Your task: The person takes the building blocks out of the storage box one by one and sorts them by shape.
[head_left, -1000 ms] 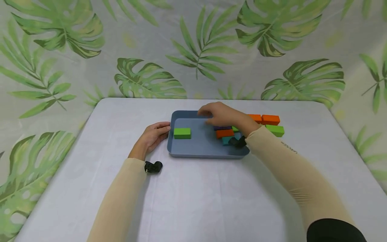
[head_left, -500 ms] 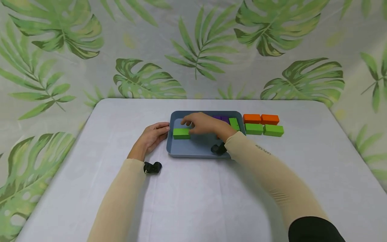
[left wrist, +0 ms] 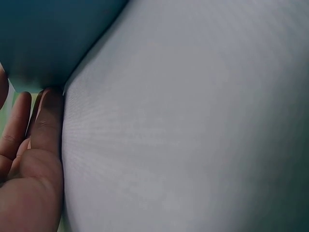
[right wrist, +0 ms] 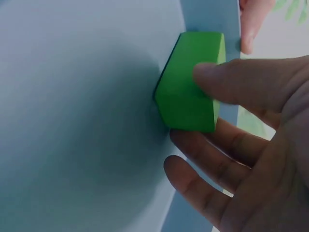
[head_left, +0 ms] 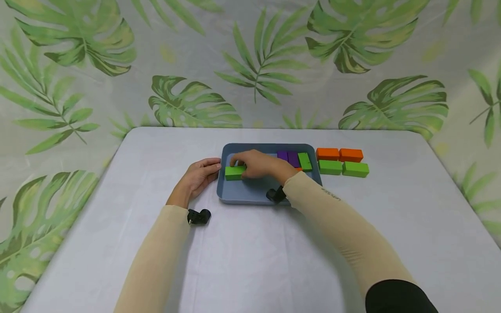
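Plainly white tabletop (head_left: 250, 252), tray (head_left: 239, 192), leafy backdrop (head_left: 282, 48)

Bright green rectangular block (head_left: 233, 174), flat in the left part of a blue-grey tray (head_left: 238, 194)

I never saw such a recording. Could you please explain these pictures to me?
No machine here: the left grip and the right grip are a person's bare hands. The wide pictures come from the head, the close ones from each wrist. On the white table sits a blue tray. The left grip touches its left side; the right grip pinches a green block inside the tray. Two purple blocks lie there too, among others. Outside, to the tray's right, are two orange blocks and two green blocks.
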Action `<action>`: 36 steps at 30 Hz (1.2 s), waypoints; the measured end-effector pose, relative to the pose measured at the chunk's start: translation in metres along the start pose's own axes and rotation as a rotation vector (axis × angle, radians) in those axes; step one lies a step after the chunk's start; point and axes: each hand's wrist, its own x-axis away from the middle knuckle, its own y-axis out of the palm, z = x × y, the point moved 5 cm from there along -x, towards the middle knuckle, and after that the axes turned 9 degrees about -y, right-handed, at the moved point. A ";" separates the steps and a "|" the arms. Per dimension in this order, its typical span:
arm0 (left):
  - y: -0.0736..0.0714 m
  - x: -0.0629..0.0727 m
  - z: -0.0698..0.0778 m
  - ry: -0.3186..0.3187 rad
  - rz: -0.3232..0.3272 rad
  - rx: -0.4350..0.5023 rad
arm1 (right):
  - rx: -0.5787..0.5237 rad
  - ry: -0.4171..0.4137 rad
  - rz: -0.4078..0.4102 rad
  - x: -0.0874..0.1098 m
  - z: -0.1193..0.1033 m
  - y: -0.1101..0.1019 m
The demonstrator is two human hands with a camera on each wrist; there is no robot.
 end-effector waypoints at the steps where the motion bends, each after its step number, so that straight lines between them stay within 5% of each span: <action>1: 0.000 0.000 0.000 0.003 -0.001 -0.002 | 0.002 0.001 0.003 -0.001 0.000 0.000; 12: 0.000 0.002 0.001 0.002 -0.004 -0.002 | 0.024 0.037 -0.001 0.000 0.001 -0.003; 22: 0.001 0.001 0.001 0.009 0.007 0.002 | -0.004 0.041 -0.136 0.004 0.000 0.002; 36: 0.001 0.001 0.002 0.003 0.013 0.007 | 0.037 0.020 -0.028 0.000 0.007 -0.002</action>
